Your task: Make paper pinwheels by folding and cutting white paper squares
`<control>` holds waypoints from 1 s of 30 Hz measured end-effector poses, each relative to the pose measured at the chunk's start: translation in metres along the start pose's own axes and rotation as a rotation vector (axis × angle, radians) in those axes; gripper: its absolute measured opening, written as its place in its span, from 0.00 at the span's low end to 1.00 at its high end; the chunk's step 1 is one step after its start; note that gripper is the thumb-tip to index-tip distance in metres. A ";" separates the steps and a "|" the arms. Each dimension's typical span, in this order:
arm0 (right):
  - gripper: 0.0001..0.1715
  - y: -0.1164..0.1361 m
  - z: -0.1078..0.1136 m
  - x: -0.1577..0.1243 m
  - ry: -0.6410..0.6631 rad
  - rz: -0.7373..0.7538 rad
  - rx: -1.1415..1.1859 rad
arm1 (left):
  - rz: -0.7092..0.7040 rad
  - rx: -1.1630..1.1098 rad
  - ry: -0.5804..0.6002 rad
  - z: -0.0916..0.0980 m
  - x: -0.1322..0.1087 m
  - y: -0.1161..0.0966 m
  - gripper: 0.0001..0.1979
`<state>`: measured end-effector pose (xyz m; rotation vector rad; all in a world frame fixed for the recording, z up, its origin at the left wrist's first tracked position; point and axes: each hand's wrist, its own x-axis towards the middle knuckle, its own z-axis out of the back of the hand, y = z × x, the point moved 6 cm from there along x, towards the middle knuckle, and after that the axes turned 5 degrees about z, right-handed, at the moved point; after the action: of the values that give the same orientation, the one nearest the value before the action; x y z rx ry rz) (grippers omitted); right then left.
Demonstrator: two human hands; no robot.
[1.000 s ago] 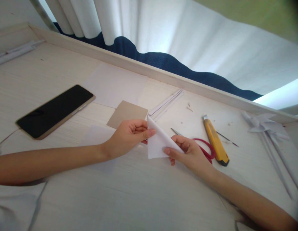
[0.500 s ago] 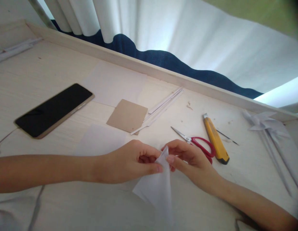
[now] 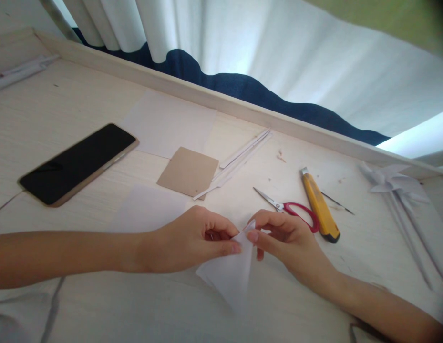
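Both my hands pinch the top corner of a folded white paper triangle [image 3: 230, 278] just above the wooden table [image 3: 64, 105]. My left hand [image 3: 192, 238] grips it from the left with thumb and curled fingers. My right hand [image 3: 285, 240] pinches the same tip from the right. The paper's point hangs down toward me.
A black phone [image 3: 78, 162] lies at the left. A brown card square [image 3: 188, 171], a white sheet [image 3: 171, 121] and paper strips [image 3: 239, 157] lie behind my hands. Red-handled scissors [image 3: 293, 209] and a yellow utility knife [image 3: 319, 205] lie right, a paper pinwheel [image 3: 389, 181] far right.
My hands have come toward me with the paper and turned it, so its point now hangs downward. Since half a second ago the paper has lifted slightly.
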<state>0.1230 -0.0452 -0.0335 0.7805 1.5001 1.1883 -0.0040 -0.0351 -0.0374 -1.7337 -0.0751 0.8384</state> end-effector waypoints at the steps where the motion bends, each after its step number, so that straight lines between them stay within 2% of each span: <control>1: 0.08 0.000 0.000 0.000 -0.001 -0.003 0.005 | -0.007 0.014 -0.003 0.000 0.000 0.000 0.12; 10: 0.09 0.008 -0.002 0.002 0.034 0.050 0.014 | -0.005 0.048 0.009 0.000 -0.001 -0.003 0.12; 18: 0.10 0.006 0.000 0.003 -0.026 0.037 0.002 | -0.059 0.081 0.005 -0.001 -0.001 -0.002 0.11; 30: 0.10 0.005 -0.002 0.001 -0.044 0.035 0.024 | -0.048 0.110 0.040 -0.003 -0.004 -0.008 0.11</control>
<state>0.1206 -0.0435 -0.0289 0.8471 1.4727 1.1738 -0.0025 -0.0367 -0.0280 -1.6383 -0.0430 0.7588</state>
